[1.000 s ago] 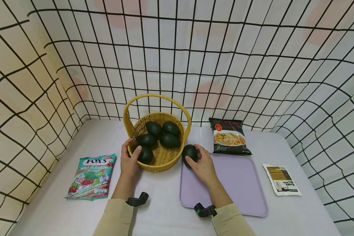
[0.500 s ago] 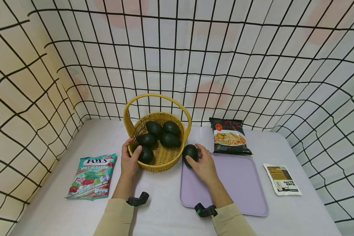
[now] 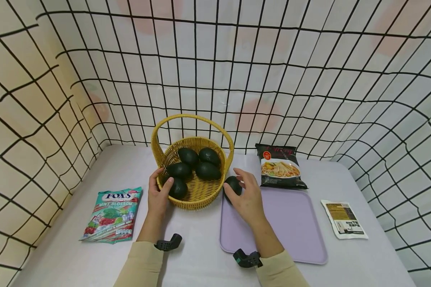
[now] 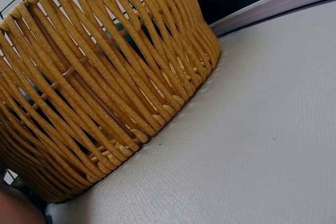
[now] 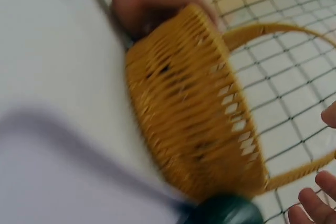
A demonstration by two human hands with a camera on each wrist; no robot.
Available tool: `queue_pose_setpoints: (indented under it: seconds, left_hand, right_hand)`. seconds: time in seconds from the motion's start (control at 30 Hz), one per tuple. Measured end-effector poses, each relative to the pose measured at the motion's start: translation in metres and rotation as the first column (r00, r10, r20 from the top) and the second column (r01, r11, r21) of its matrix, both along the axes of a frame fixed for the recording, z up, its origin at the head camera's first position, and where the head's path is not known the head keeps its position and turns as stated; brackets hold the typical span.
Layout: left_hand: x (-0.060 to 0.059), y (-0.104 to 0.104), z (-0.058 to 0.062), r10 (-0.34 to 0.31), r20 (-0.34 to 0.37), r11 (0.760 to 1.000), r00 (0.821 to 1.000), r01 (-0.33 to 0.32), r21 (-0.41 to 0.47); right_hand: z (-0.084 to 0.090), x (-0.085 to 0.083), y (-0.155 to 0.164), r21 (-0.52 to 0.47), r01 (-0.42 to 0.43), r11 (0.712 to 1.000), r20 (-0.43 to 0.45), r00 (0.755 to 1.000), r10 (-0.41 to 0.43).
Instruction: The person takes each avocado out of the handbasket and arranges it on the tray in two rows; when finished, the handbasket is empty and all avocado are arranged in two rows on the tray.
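A yellow wicker basket (image 3: 199,203) with a tall arched handle holds several dark green avocados (image 3: 208,171). My left hand (image 3: 158,199) grips the basket's left rim, its thumb over the edge beside the nearest avocado; part of that hand shows blurred in the right wrist view. One more avocado (image 3: 233,185) lies at the back left corner of the lilac tray (image 3: 287,227), close to the basket's right side. Over it is my right hand (image 3: 248,199), fingers spread and loosened. In the right wrist view its fingertips stand apart from the avocado (image 5: 226,211).
A black noodle packet (image 3: 281,166) lies behind the tray, and a small white and brown sachet (image 3: 343,219) lies to its right. Left of the basket is a teal Fox's candy bag (image 3: 112,215). Black wire mesh (image 3: 258,75) walls the table on the back and both sides.
My right hand has let go of the avocado at the tray corner, its fingers opening and lifting away slightly. The left hand and the basket stay in place.
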State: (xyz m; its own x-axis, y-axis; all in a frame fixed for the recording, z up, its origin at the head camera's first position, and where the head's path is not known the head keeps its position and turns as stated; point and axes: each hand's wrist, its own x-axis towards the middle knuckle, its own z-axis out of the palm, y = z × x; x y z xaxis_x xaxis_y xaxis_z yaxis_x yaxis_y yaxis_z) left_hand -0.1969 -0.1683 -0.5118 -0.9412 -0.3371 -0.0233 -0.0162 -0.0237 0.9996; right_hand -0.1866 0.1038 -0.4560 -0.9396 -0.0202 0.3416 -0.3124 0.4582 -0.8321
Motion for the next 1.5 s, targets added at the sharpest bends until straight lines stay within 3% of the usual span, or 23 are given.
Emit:
queue_pose_setpoints:
  seconds: [0.1,0.23,0.43,0.5,0.63,0.83,1.0,1.2,1.5]
  left_hand:
    - [0.000,0.001,0.000,-0.001,-0.005,1.000,1.000,0.001,-0.002]
    - [0.000,0.002,0.001,0.002,-0.019,1.000,1.000,-0.002,0.003]
    - [0.000,0.004,0.001,-0.002,-0.062,0.999,0.998,0.006,0.050]
    - [0.003,0.005,0.007,-0.009,-0.049,0.998,0.999,0.012,0.054]
    - [0.003,0.006,0.010,-0.008,-0.045,0.999,0.999,0.010,0.040]
    - [-0.001,0.006,0.001,0.010,-0.057,1.000,0.998,-0.009,0.008]
    - [0.000,0.005,0.002,0.010,-0.042,1.000,0.999,-0.010,-0.003]
    - [0.001,0.003,0.001,0.011,-0.046,1.000,0.999,-0.011,0.007]
    - [0.002,0.003,0.002,0.009,-0.064,1.000,0.998,-0.007,0.029]
  right_hand:
    - [0.010,0.001,-0.009,-0.057,-0.067,0.996,-0.035,0.997,0.065]
    - [0.019,-0.002,-0.024,-0.080,-0.153,0.985,-0.009,0.988,0.153]
    - [0.021,-0.016,-0.052,-0.063,-0.284,0.957,0.075,0.955,0.288]
    - [0.021,-0.020,-0.061,-0.041,-0.308,0.950,0.112,0.944,0.311]
    - [0.020,-0.028,-0.076,-0.013,-0.350,0.937,0.195,0.918,0.345]
    - [0.017,-0.038,-0.095,0.109,-0.386,0.916,0.277,0.897,0.345]
    - [0.018,-0.045,-0.108,0.236,-0.435,0.869,0.350,0.873,0.341]
    - [0.016,-0.046,-0.118,0.282,-0.492,0.824,0.423,0.834,0.354]
    - [0.013,-0.046,-0.124,0.360,-0.531,0.767,0.486,0.809,0.332]
